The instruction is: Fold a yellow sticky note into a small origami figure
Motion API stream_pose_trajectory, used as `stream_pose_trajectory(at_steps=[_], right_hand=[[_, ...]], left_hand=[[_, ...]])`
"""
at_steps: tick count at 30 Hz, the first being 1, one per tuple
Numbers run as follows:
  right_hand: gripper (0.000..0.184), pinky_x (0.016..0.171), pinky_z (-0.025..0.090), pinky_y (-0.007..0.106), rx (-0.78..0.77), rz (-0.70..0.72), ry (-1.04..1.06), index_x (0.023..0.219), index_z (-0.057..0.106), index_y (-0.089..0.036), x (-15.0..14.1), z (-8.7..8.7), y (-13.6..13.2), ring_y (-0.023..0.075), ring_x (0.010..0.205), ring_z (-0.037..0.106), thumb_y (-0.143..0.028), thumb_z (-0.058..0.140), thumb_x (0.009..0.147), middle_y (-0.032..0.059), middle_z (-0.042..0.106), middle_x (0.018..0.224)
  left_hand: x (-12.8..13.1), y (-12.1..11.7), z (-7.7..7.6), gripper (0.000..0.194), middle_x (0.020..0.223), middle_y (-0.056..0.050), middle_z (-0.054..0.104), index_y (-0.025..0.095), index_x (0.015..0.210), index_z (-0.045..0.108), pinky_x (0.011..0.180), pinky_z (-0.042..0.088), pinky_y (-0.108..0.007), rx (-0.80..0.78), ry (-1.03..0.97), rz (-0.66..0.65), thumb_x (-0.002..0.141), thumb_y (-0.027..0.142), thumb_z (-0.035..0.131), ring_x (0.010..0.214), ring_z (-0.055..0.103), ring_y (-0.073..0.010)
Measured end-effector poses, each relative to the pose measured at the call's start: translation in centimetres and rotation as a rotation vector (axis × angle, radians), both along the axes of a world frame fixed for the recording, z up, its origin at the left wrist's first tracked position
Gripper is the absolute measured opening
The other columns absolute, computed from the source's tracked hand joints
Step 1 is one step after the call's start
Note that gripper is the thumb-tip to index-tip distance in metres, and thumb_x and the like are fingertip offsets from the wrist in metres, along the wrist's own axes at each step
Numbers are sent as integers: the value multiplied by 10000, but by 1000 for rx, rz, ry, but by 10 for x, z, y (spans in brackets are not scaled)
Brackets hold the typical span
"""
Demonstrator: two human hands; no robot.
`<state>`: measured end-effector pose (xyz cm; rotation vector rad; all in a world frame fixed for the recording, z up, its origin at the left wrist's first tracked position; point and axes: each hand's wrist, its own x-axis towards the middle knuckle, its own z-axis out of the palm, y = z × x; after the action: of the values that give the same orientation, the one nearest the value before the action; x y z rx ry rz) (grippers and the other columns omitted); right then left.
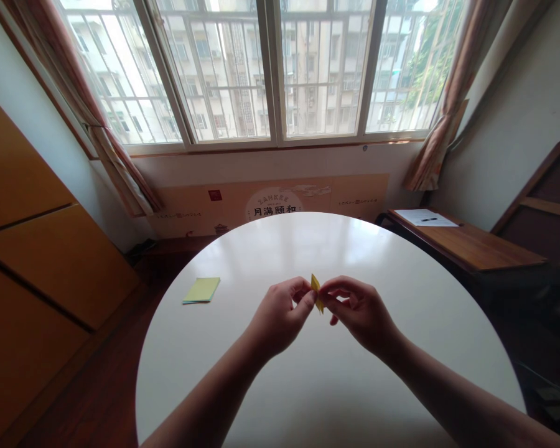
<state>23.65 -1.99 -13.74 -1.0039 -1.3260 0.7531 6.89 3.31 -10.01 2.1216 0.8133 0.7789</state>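
Note:
Above the middle of the white round table (298,398), a small folded piece of yellow paper (315,282) is pinched between both hands. My left hand (284,311) grips its left side with thumb and fingertips. From the right, my right hand (357,305) holds the same paper between thumb and forefinger, its other fingers curled below. The paper stands roughly upright, with a pointed tip showing above the fingers and another end below. Fingertips hide its middle, so its full shape cannot be made out.
A stack of yellow-green square paper sheets (202,290) lies on the table's left side. Right of the table, a wooden bench (490,246) bears a white sheet (424,218) with a dark pen-like item. A printed cardboard panel (350,193) stands beneath the barred window.

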Motion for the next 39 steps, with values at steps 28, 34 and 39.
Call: stream_pose_trajectory(at_steps=[28, 34, 39], right_hand=[[99, 465, 570, 272, -73, 26, 46, 829, 734, -190, -1, 4, 0, 214, 740, 660, -280, 729, 787, 56, 712, 817], [88, 462, 562, 271, -35, 6, 17, 834, 721, -194, -3, 4, -2, 206, 732, 650, -278, 714, 806, 56, 701, 842], [74, 454, 550, 264, -18, 0, 0, 852, 721, -200, -4, 5, -2, 199, 724, 641, -259, 707, 810, 56, 697, 863]], left_hand=[[3, -1, -2, 148, 668, 10, 634, 179, 738, 656, 549, 409, -200, 91, -49, 48, 796, 123, 533, 633, 565, -125], [2, -2, -1, 154, 704, -2, 650, 181, 777, 668, 531, 403, -202, 76, -71, 37, 836, 155, 527, 648, 569, -132], [3, -2, -2, 148, 690, 2, 622, 173, 775, 637, 523, 390, -200, 82, -39, 25, 857, 157, 514, 653, 559, -128]])
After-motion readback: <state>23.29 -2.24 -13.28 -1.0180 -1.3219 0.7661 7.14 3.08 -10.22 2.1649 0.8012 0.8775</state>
